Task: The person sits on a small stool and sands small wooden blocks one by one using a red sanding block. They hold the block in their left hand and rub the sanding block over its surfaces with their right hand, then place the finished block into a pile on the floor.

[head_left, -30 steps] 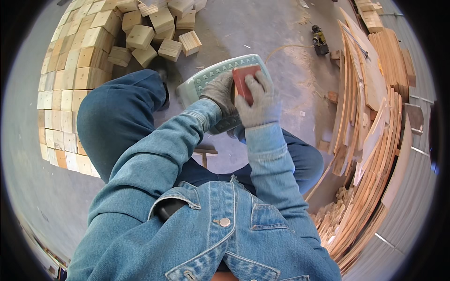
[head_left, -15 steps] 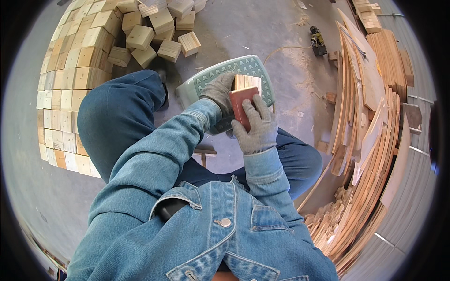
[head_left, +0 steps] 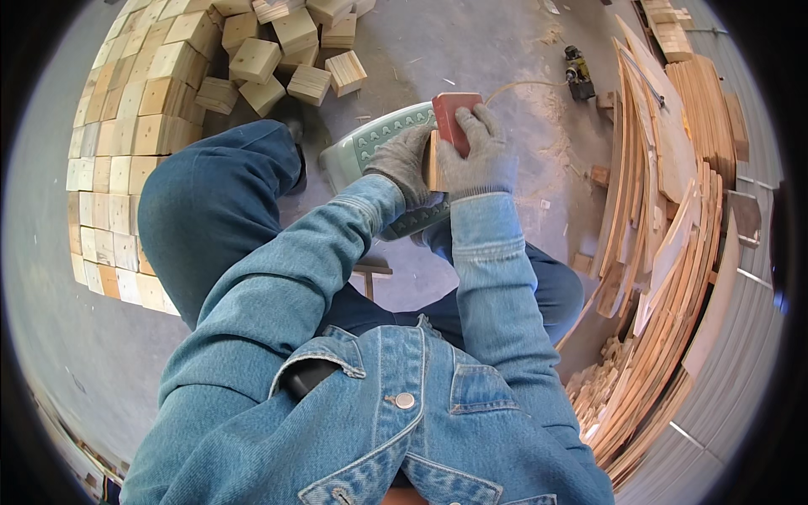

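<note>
In a grey glove, my left hand (head_left: 401, 165) is closed around a wooden block (head_left: 434, 164), of which only a narrow strip shows between the hands. My right hand (head_left: 480, 162), gloved the same way, grips a flat reddish-brown sanding block (head_left: 454, 118). Its far end sticks out beyond my fingers, past the wooden block. Both hands are over a pale green plastic stool (head_left: 347, 156) with a patterned top, between my knees. Whether the sanding block touches the wood is hidden by my right hand.
Neatly stacked wooden blocks (head_left: 122, 135) form a pile on the left, with several loose blocks (head_left: 255, 61) at its far end. Long boards and offcuts (head_left: 665, 278) lie along the right. A yellow-and-black power tool (head_left: 577, 72) with a thin hose or cord rests on the floor ahead.
My right hand has slid the sanding block away from me and slightly right across the wooden block. The wooden block, whose pale face showed before, now appears as a narrow strip. My left hand has barely moved.
</note>
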Available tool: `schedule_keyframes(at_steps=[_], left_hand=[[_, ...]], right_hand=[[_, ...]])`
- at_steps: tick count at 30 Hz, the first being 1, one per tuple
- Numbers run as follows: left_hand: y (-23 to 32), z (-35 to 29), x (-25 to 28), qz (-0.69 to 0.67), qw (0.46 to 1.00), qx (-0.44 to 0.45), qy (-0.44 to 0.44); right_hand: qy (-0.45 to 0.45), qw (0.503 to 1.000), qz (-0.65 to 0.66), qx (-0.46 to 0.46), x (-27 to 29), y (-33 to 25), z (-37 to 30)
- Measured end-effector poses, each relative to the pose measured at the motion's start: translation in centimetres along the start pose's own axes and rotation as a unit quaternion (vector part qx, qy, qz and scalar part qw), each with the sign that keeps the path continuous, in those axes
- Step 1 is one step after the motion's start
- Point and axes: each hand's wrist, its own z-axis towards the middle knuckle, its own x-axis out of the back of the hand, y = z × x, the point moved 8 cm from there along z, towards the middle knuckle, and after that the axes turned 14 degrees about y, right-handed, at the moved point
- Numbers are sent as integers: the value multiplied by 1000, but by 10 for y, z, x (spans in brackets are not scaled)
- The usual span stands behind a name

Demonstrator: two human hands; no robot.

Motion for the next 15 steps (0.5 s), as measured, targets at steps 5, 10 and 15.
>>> schedule_keyframes(at_steps=[5,10,15], left_hand=[[-1,2,-4,10,1000,19,-18],[-1,0,-3,11,1000,12,-3],[-21,4,-25,11,999,32,-37]], right_hand=[[-1,1000,-3,16,-4,3,0],[22,997,23,63,24,-9,-44],[-11,997,5,72,49,-22,-85]])
